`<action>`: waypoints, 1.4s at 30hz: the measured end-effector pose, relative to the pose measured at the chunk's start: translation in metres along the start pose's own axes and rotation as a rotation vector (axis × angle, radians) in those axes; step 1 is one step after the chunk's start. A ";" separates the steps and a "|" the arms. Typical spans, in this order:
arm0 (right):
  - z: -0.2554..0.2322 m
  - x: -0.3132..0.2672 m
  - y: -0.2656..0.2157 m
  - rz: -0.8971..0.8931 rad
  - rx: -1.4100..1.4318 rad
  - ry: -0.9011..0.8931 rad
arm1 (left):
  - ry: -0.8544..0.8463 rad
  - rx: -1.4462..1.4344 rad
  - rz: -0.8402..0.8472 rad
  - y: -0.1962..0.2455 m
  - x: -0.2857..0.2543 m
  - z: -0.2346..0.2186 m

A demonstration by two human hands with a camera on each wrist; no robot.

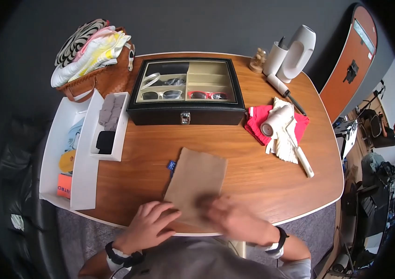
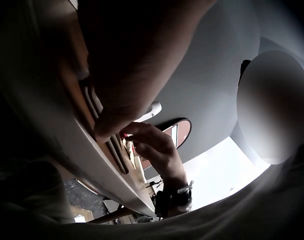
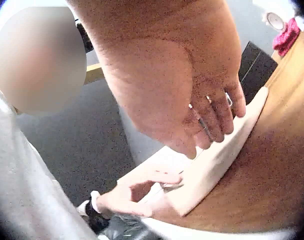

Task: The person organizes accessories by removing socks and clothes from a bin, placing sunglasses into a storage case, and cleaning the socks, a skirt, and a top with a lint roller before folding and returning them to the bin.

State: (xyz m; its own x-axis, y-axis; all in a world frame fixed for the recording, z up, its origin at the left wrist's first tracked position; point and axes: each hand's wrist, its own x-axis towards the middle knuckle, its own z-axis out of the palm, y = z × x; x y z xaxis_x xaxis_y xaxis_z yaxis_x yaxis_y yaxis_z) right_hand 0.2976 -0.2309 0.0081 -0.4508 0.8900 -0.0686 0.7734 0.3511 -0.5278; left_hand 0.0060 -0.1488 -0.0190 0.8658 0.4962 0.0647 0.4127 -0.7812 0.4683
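Observation:
A folded brown cloth [image 1: 198, 179] lies flat on the wooden table near its front edge, with a small blue label [image 1: 171, 165] sticking out on its left side. My left hand [image 1: 150, 224] is at the cloth's lower left corner, fingers loosely bent and spread, gripping nothing. Over the lower right part of the cloth is my right hand [image 1: 234, 218], blurred in the head view. From the right wrist, the fingers of that hand [image 3: 192, 90] reach down, fairly straight, with their tips at the pale-looking cloth [image 3: 227, 155]. Rings show on them.
Behind the cloth stands a black glasses case [image 1: 186, 92] with a clear lid. White boxes [image 1: 82, 181] and a brown basket [image 1: 97, 81] of folded fabrics are at left. At right, a lint roller [image 1: 277, 121] and a white knit cloth [image 1: 285, 148] lie on red fabric [image 1: 256, 122].

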 end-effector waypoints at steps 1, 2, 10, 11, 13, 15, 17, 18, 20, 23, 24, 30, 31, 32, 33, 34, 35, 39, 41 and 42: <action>0.008 -0.004 -0.005 -0.089 0.112 0.010 | 0.009 -0.017 -0.005 0.001 0.001 0.001; 0.012 -0.007 -0.010 -0.083 0.085 0.016 | -0.003 -0.034 0.007 0.001 -0.002 0.003; 0.046 -0.037 -0.013 -0.162 -0.192 0.115 | 0.062 -0.013 0.114 0.005 -0.023 0.031; 0.049 -0.039 -0.012 -0.181 -0.195 0.139 | 0.058 -0.014 0.139 0.001 -0.025 0.034; 0.049 -0.043 -0.010 -0.215 -0.187 0.152 | 0.081 -0.034 0.178 0.000 -0.027 0.035; 0.046 -0.043 -0.009 -0.240 -0.100 0.180 | 0.135 -0.073 0.208 0.000 -0.025 0.032; 0.035 -0.039 -0.007 -0.255 0.064 0.221 | 0.218 -0.194 0.175 -0.001 -0.021 0.024; 0.028 -0.038 -0.008 -0.221 0.080 0.264 | 0.259 -0.254 0.158 0.000 -0.018 0.019; 0.011 -0.033 -0.010 -0.156 0.112 0.350 | 0.390 -0.324 0.091 0.004 -0.010 0.001; -0.027 -0.014 -0.017 -0.147 0.407 0.527 | 0.560 -0.426 0.000 0.011 0.008 -0.029; -0.037 -0.007 -0.019 -0.149 0.490 0.581 | 0.612 -0.459 -0.030 0.011 0.015 -0.037; -0.079 0.045 0.001 -0.075 0.529 0.843 | 0.748 -0.541 -0.169 0.009 0.077 -0.080; -0.086 0.053 0.005 -0.067 0.518 0.867 | 0.757 -0.469 -0.084 0.003 0.087 -0.088; -0.094 0.059 0.003 -0.050 0.507 0.899 | 0.765 -0.398 -0.002 -0.003 0.095 -0.096; -0.099 0.063 0.003 -0.064 0.530 0.926 | 0.772 -0.325 0.079 -0.007 0.100 -0.101; -0.101 0.065 0.003 -0.078 0.555 0.953 | 0.791 -0.332 0.100 -0.006 0.101 -0.105; -0.103 0.065 0.001 -0.106 0.522 0.962 | 0.810 -0.339 0.119 -0.004 0.101 -0.111; -0.100 0.045 -0.008 -0.195 0.333 0.889 | 0.814 -0.224 0.184 0.006 0.083 -0.113; -0.086 0.028 -0.010 -0.167 0.300 0.766 | 0.738 -0.166 0.197 0.007 0.066 -0.101; -0.075 0.019 -0.008 -0.137 0.297 0.672 | 0.678 -0.159 0.203 0.007 0.058 -0.092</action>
State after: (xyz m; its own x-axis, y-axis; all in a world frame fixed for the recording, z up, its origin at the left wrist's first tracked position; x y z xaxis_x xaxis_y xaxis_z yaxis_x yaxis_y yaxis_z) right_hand 0.3156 -0.1948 0.0746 -0.0919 0.8634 0.4961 0.5339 0.4633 -0.7073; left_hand 0.0329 -0.0913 0.0691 0.5337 0.5132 0.6722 0.1715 -0.8440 0.5082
